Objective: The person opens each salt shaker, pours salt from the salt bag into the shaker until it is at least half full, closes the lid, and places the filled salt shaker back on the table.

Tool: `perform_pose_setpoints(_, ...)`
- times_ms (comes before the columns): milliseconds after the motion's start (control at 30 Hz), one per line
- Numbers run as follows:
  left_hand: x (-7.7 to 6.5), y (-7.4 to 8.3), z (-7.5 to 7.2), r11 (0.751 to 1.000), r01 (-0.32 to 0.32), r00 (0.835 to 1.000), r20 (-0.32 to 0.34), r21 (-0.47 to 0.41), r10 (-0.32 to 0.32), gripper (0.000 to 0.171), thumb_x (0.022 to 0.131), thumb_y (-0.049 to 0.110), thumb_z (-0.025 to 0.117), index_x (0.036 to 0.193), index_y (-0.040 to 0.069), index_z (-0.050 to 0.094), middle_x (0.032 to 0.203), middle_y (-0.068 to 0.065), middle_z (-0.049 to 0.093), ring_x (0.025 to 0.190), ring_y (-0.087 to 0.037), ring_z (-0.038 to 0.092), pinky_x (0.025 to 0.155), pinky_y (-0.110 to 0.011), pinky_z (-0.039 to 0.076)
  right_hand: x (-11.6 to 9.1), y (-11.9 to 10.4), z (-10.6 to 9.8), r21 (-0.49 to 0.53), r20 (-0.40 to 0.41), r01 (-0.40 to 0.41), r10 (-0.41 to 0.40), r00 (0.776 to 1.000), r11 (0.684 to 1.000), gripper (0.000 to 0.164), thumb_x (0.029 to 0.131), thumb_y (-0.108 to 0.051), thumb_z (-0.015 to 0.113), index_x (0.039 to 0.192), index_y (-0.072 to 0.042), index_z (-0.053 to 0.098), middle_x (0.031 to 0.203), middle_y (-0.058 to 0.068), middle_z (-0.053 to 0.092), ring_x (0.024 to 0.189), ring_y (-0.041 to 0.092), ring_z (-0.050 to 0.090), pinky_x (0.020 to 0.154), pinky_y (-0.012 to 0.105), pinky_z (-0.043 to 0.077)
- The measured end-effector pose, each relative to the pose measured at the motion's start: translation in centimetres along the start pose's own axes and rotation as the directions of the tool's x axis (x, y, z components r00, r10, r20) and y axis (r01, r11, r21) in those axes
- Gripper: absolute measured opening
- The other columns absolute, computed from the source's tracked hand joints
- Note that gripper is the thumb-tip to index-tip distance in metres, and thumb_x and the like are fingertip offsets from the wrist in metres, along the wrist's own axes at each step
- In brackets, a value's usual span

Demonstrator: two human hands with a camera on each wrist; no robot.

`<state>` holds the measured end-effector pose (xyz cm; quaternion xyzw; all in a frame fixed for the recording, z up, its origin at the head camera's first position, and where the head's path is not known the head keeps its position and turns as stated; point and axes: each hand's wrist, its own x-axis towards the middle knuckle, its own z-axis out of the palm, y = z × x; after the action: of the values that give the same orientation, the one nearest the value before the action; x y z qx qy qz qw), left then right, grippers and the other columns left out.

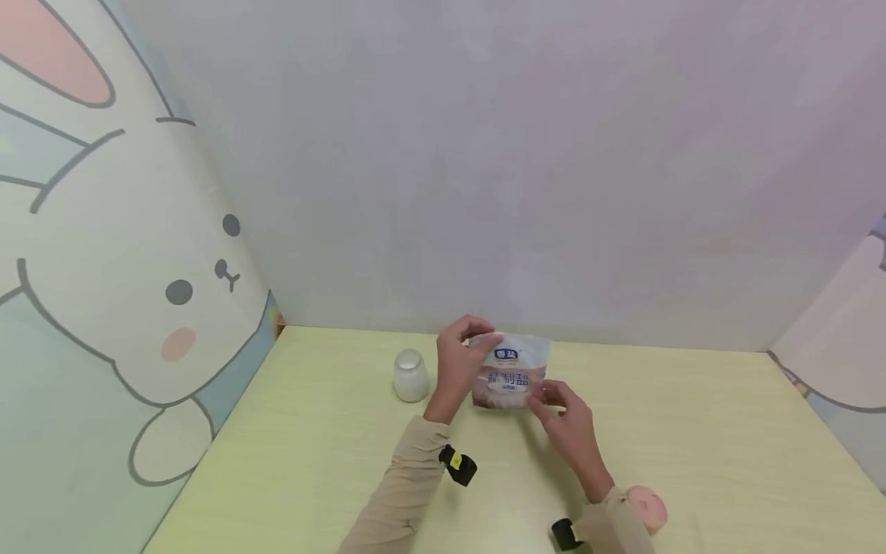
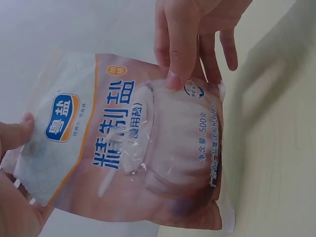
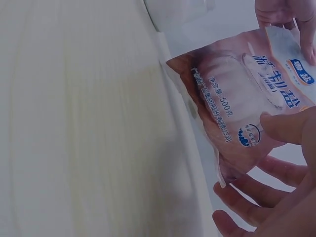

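A plastic bag of salt (image 1: 511, 385), brown and pale blue with blue lettering, is held upright over the table near the wall. My left hand (image 1: 460, 358) pinches its top left corner, thumb on the printed front. At the lower right edge, my right hand (image 1: 569, 423) grips the bag with the thumb in front and other fingers behind. The left wrist view shows the front of the salt bag (image 2: 148, 133) close up, right thumb pressing near its bottom corner. In the right wrist view the bag's bottom seam hangs just above the table.
A small glass jar (image 1: 411, 377) with white contents stands left of my left hand. Beside my right sleeve lies a round pink object (image 1: 647, 508), partly covered by the sleeve. The pale wooden table (image 1: 311, 462) ends at a grey wall (image 1: 484, 192) behind.
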<state>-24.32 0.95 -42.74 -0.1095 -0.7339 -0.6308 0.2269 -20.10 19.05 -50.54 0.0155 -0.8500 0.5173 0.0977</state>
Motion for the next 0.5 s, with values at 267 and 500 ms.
perform_pose_setpoints(267,-1.1,2.8,0.0,0.996,0.092,0.995,-0.029,-0.009,-0.092,0.026,0.079,0.003,0.074,0.102,-0.001,0.063,0.099,-0.016,0.067,0.095,-0.032,0.060,0.084,-0.045,0.049,0.0,0.4,0.0,0.001,0.008,0.034,-0.034,0.999,0.999,0.024,0.088,-0.014,0.068,0.109,-0.004,0.061,0.096,0.014,0.067,0.089,0.028,0.063,0.067,0.026,0.052)
perform_pose_setpoints(500,-2.1,1.3,-0.8,0.984,0.173,0.983,0.062,-0.029,-0.171,0.042,0.081,0.001,0.072,0.118,-0.002,0.054,0.101,-0.021,0.066,0.094,-0.033,0.061,0.077,-0.036,0.053,-0.1,0.3,-0.3,-0.024,0.043,0.052,-0.051,0.998,0.998,0.023,0.088,-0.009,0.066,0.108,0.001,0.060,0.092,0.014,0.067,0.085,0.027,0.063,0.071,0.030,0.053)
